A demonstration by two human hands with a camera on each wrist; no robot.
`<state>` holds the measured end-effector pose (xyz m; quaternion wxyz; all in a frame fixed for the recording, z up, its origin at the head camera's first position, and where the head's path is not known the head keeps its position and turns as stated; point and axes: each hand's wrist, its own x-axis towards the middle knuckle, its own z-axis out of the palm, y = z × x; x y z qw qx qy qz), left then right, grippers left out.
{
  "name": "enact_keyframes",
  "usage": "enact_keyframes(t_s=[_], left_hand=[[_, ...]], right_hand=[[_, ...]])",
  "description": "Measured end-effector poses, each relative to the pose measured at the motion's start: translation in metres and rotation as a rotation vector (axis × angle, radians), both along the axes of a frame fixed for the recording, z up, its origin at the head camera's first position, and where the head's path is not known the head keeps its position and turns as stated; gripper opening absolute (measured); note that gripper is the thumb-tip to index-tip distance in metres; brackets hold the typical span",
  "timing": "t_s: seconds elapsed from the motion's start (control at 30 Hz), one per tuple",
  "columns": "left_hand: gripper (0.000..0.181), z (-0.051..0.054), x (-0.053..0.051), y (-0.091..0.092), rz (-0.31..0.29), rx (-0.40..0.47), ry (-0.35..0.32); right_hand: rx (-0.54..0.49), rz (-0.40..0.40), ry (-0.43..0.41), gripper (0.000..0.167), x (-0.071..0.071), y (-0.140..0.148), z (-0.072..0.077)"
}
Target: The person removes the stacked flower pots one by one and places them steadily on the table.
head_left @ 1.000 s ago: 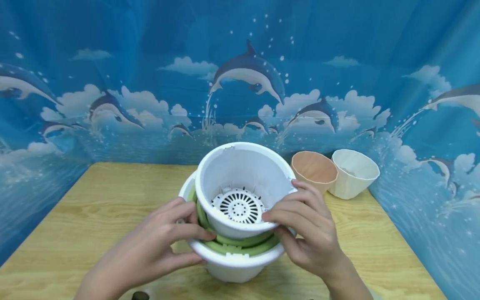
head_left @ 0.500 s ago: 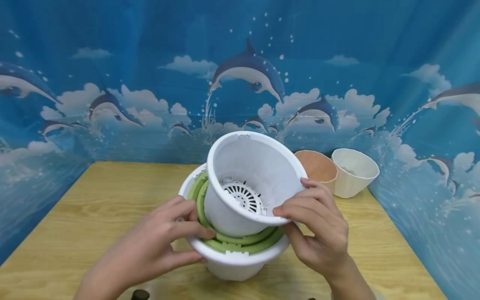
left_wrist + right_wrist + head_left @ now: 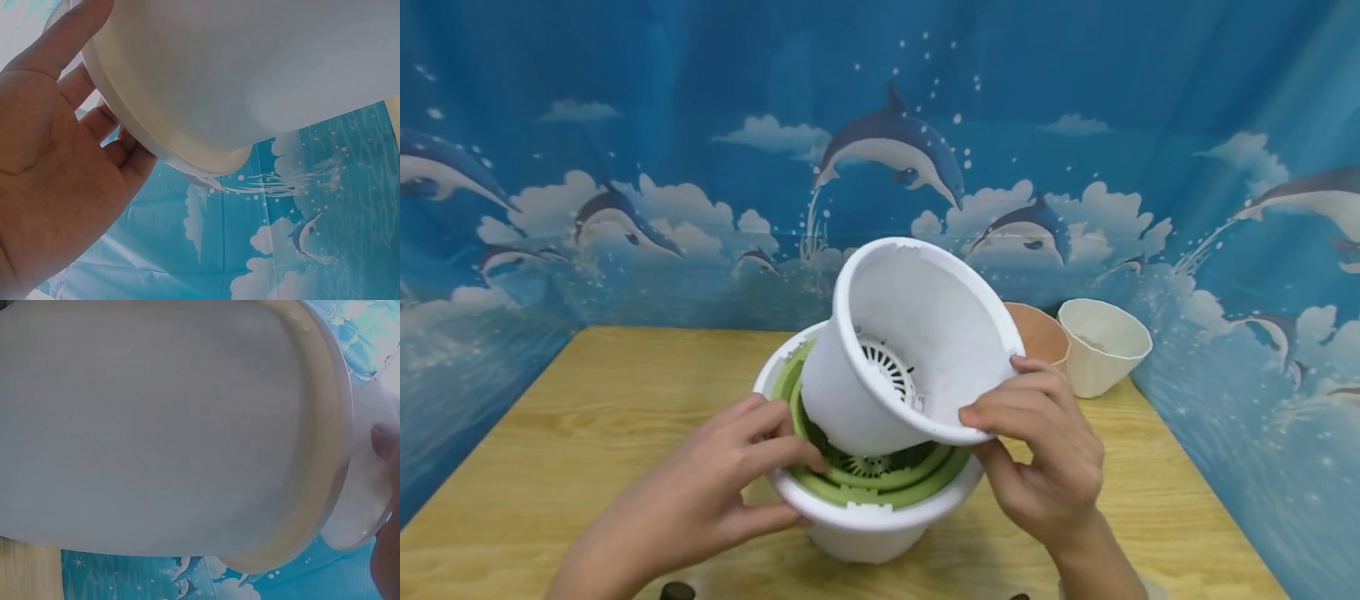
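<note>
In the head view, a white pot (image 3: pixel 947 333) with a slotted bottom is tilted to the right above a nested stack. My right hand (image 3: pixel 1037 442) pinches its near right rim, fingers inside and thumb below. Under it sit green pots (image 3: pixel 925 492), one rim within another, inside a larger white pot (image 3: pixel 868 542) standing on the table. My left hand (image 3: pixel 722 462) grips the larger pot's left rim, its fingertips on the green rims and its thumb under the edge. The left wrist view shows this hand (image 3: pixel 62 144) at the larger pot's rim (image 3: pixel 119 94). In the right wrist view, my right hand (image 3: pixel 387 506) shows only partly.
Behind the right hand stand an orange-brown faceted pot (image 3: pixel 1037 333) and a cream one (image 3: pixel 1101 358), side by side. Small dark objects (image 3: pixel 677 591) peek in at the table's front edge. A blue dolphin-print curtain (image 3: pixel 880 167) encloses the wooden table (image 3: pixel 647 383).
My right hand has raised the inner white pot up and rightward, tilting it more. A slotted green bottom now shows beneath it. The left hand has stayed on the larger pot's rim.
</note>
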<state>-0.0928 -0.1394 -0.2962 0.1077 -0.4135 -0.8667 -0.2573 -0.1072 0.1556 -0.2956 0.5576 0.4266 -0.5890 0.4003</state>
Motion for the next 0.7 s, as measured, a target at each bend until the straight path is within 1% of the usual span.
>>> enact_keyframes(t_s=[0.13,0.3,0.5,0.63,0.7], left_hand=[[0.03,0.0,0.001,0.0,0.009,-0.016,0.002],[0.03,-0.001,0.0,0.0,-0.002,-0.001,0.014],[0.027,-0.002,-0.002,-0.001,-0.017,0.038,0.06],[0.025,-0.002,-0.001,-0.002,-0.011,0.025,0.067],[0.025,-0.001,-0.001,-0.002,-0.008,0.018,0.068]], right_hand=[[-0.041,-0.005,0.004,0.015,-0.001,0.002,-0.002],[-0.107,-0.008,0.001,0.017,-0.001,0.003,-0.001],[-0.199,-0.005,0.056,0.021,-0.003,-0.003,0.008],[-0.286,-0.02,0.085,0.024,-0.005,-0.003,0.009],[-0.327,-0.041,0.09,0.025,-0.008,-0.001,0.009]])
